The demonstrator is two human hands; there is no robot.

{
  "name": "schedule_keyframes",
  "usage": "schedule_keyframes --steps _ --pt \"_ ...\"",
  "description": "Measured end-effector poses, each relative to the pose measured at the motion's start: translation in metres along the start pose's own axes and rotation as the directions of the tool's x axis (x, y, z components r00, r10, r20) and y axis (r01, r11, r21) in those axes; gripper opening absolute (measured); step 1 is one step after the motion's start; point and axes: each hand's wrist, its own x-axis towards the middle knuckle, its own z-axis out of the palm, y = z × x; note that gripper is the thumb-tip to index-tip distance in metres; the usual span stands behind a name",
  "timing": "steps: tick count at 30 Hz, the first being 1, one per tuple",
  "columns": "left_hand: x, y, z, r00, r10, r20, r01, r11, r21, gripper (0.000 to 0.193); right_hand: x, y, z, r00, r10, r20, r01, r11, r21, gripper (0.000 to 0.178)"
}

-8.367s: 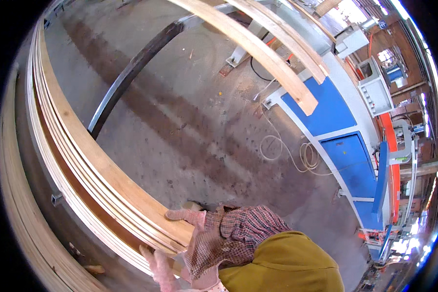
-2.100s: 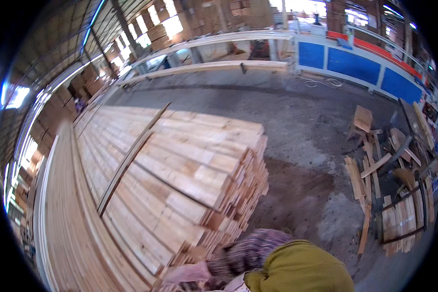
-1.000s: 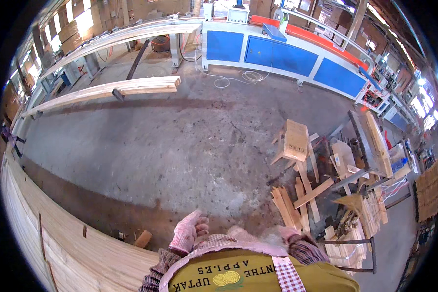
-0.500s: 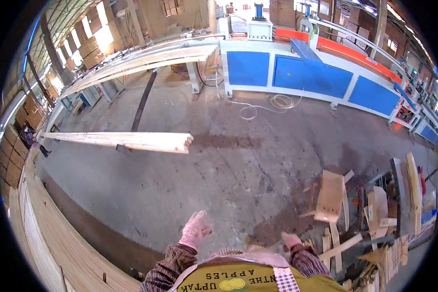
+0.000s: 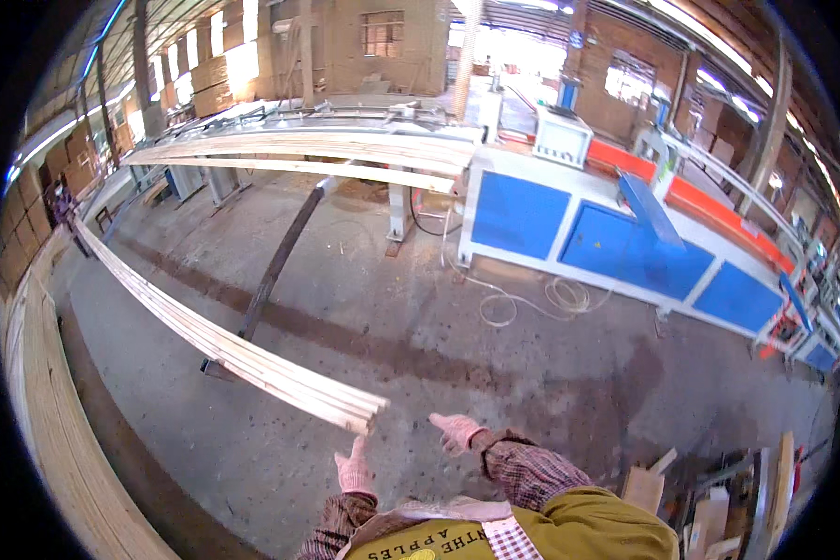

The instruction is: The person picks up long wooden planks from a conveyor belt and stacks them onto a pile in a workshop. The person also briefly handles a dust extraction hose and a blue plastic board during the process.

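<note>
A bundle of several long, pale wooden strips (image 5: 243, 355) runs from the far left toward me, its near end in front of my hands. My left hand (image 5: 355, 469), in a pinkish knit glove, is just below that end with fingers extended; whether the fingertips touch the wood I cannot tell. To the right of the end, my right hand (image 5: 455, 432), gloved alike, reaches leftward with its fingers stretched out, apart from the strips. Neither hand holds anything that I can see. A dark bar (image 5: 285, 252) passes beneath the bundle.
More long boards lie on a raised rack (image 5: 299, 149) beyond. A blue-and-white machine (image 5: 616, 243) stands at right, a thin hose (image 5: 499, 313) on the floor before it. Stacked timber (image 5: 61, 420) borders the left. Wood scraps (image 5: 709, 518) lie lower right. A person (image 5: 65, 205) stands far left.
My view has turned and come nearer to the strips, whose near end is now close to my hands. My right hand has reached forward and left.
</note>
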Motion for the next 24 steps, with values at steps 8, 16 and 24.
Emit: schedule_keyframes --steps 8,16,24 --pt "0.068 0.029 0.043 0.985 0.123 -0.123 -0.111 0.989 0.103 0.099 0.122 -0.141 0.028 0.956 -0.033 0.293 0.083 0.984 -0.160 0.076" --pt "0.041 0.083 0.116 0.768 -0.004 -0.640 0.263 0.913 0.310 0.090 0.217 -0.098 0.164 0.464 0.255 0.848 -0.411 0.910 -0.049 0.073" --pt "0.066 0.113 0.167 0.559 -0.192 -0.807 0.548 0.816 0.185 0.081 0.227 -0.106 0.143 0.311 0.339 0.888 -0.712 0.702 -0.019 0.075"
